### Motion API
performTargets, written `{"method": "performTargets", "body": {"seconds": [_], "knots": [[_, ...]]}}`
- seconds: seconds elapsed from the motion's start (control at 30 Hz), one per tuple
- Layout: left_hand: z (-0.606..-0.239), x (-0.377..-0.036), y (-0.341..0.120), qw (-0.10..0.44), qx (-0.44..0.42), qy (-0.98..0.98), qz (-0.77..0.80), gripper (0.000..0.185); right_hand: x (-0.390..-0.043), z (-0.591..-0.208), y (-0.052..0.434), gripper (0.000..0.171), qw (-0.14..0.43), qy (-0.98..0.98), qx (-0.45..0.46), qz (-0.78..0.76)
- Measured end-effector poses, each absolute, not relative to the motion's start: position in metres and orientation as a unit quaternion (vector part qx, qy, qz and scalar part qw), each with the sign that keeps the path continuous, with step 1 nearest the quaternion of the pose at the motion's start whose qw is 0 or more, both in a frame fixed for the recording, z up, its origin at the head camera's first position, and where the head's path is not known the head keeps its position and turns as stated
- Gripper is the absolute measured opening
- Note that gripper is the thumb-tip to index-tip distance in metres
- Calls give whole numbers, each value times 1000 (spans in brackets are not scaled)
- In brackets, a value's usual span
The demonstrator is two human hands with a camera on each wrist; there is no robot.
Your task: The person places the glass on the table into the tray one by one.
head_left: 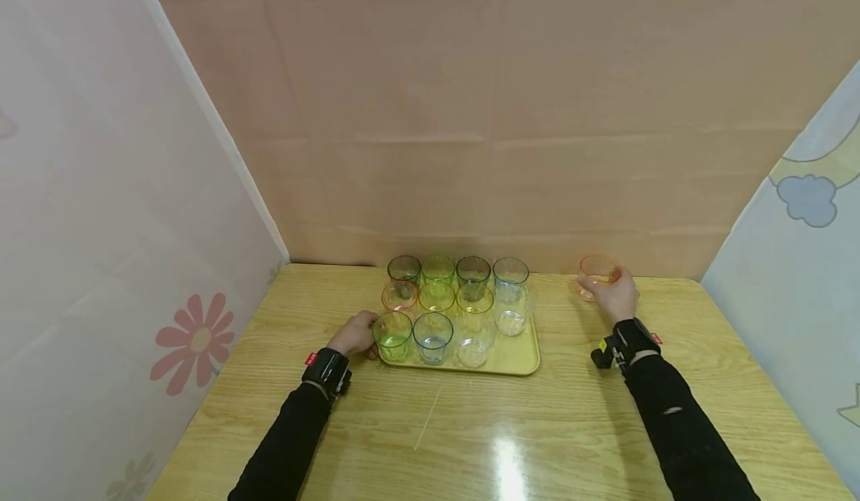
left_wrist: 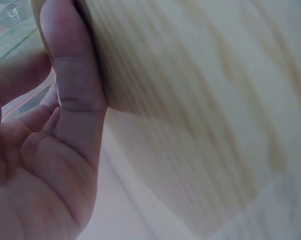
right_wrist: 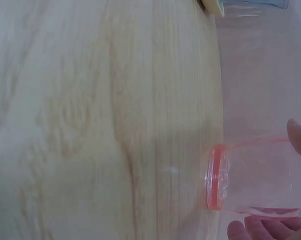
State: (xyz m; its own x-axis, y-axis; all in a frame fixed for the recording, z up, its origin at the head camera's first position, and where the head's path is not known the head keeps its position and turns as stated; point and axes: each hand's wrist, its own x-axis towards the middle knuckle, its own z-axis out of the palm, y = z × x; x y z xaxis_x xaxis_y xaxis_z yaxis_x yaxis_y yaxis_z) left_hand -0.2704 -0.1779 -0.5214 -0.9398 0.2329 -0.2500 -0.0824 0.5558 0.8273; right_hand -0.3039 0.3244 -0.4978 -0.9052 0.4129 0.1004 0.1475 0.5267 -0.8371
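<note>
Pink-tinted clear cup sits on the wood table near the far edge, right of the tray and well apart from it. Your right hand is wrapped round it from the near side, fingers curled on the wall, so that grip is on the cup. Right wrist view confirms: cup base down on the table, a fingertip on one side and more fingers on the other.

Your left hand is at the tray's near-left corner, touching the green cup there. Left wrist view shows the palm w/ fingers fairly straight and relaxed, up against the tray and glass. Not a wrap-around hold as far as I can see, more resting against it.

Tray is yellow, sits mid-table toward the far edge, holds 3 rows of cups. Far row: grey, green, grey, blue. Mid row: pink, green, yellow, clear. Near row: green, blue, clear; near-right corner of the tray has a bare spot.

Pinkish backdrop behind, flower-print panel left, cloud-print panel right.
</note>
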Motion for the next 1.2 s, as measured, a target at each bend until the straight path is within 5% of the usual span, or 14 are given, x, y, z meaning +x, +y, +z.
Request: {"method": "performTargets", "body": {"seconds": [0.4, 1.2], "knots": [[-520, -269, -176, 168, 35, 868, 465, 21, -306, -501, 327, 90, 127, -812, -184, 539], [-522, -270, -177, 163, 40, 871, 461, 17, -288, -498, 292, 86, 141, -769, -41, 622]]}}
